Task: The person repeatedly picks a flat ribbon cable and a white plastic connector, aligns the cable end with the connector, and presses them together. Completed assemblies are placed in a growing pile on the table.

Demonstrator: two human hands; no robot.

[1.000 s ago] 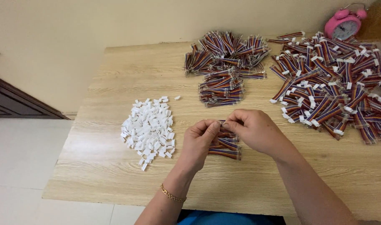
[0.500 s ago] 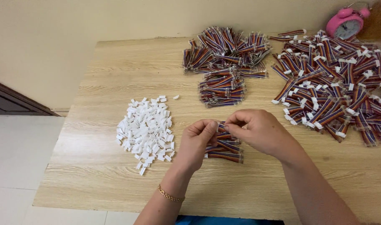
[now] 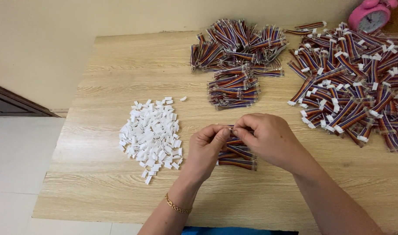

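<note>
Both hands (image 3: 238, 139) pinch a striped wire piece (image 3: 232, 129) over the wooden table (image 3: 120, 78) beside a cream wall (image 3: 55, 35).

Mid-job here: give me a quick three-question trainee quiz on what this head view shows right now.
1. True or false: the white connector pile lies to the left of both hands.
2. Which pile has white ends already fitted? A) the far right wire pile B) the centre wire bundles
3. What lies under the left hand and right hand?

Key: 1 true. 2 A. 3 A small stack of multicoloured wire pieces on the wooden table; both hands pinch something small above it, too tiny to identify.
</note>
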